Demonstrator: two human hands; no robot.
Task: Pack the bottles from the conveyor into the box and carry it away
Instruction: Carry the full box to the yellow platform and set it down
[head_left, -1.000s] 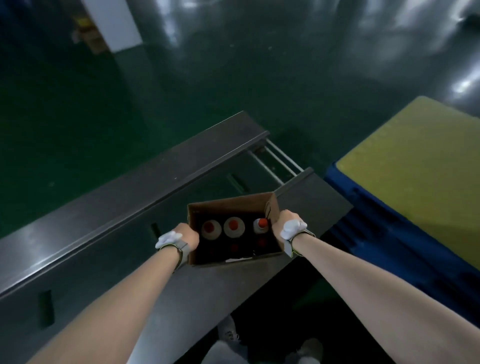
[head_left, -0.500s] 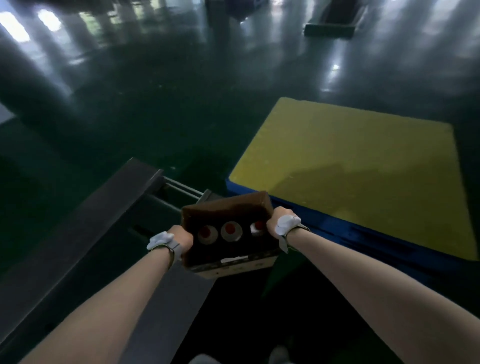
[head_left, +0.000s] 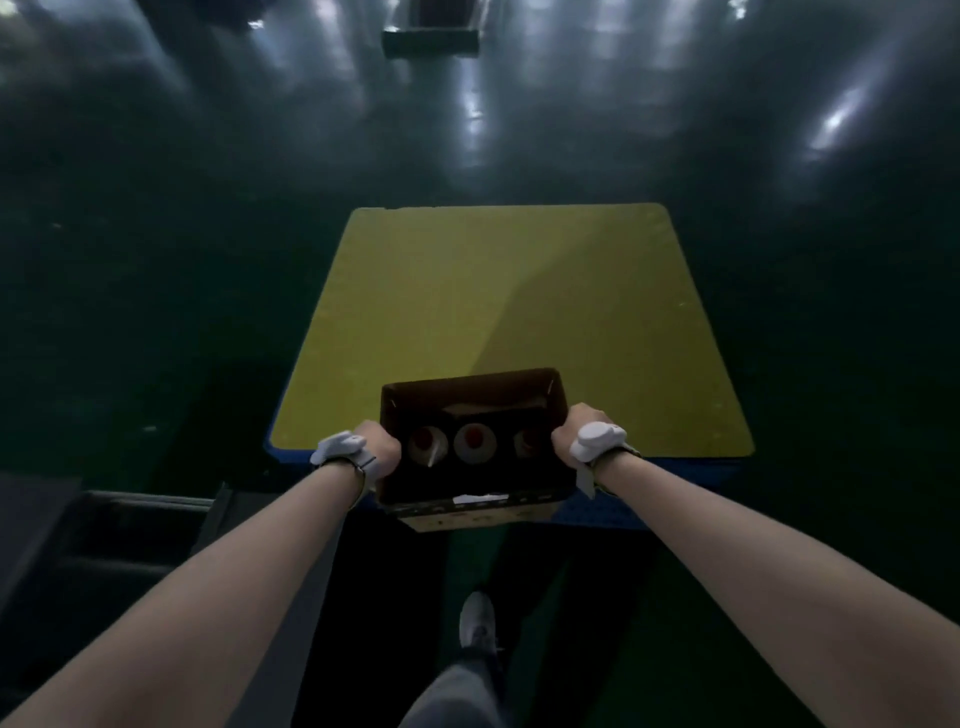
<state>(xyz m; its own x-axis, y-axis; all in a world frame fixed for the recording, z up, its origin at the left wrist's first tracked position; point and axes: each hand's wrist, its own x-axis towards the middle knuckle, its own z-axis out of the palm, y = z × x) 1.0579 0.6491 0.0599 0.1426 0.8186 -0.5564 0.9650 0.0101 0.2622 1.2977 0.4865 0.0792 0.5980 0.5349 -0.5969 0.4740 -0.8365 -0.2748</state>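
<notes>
Now | box (head_left: 470, 395): three red-capped bottles (head_left: 474, 442) | left hand (head_left: 382, 448), right hand (head_left: 571, 434): grip clasping box sides

One view only, riding on my head, tipped forward and steeply down along both bare forearms. Close in at centre frame sits the open brown cardboard box (head_left: 470, 415) with my left hand (head_left: 376, 449) and right hand (head_left: 574, 434) at its two sides. Just past it, a little farther off, lies the flat yellow board on its blue base (head_left: 519, 291). The glossy dark green floor (head_left: 156, 208) fills the far upper frame, stretched by the wide lens. Straight down at the bottom edge, my grey shoe (head_left: 475, 621). At lower left, the dark metal conveyor frame (head_left: 130, 525).
</notes>
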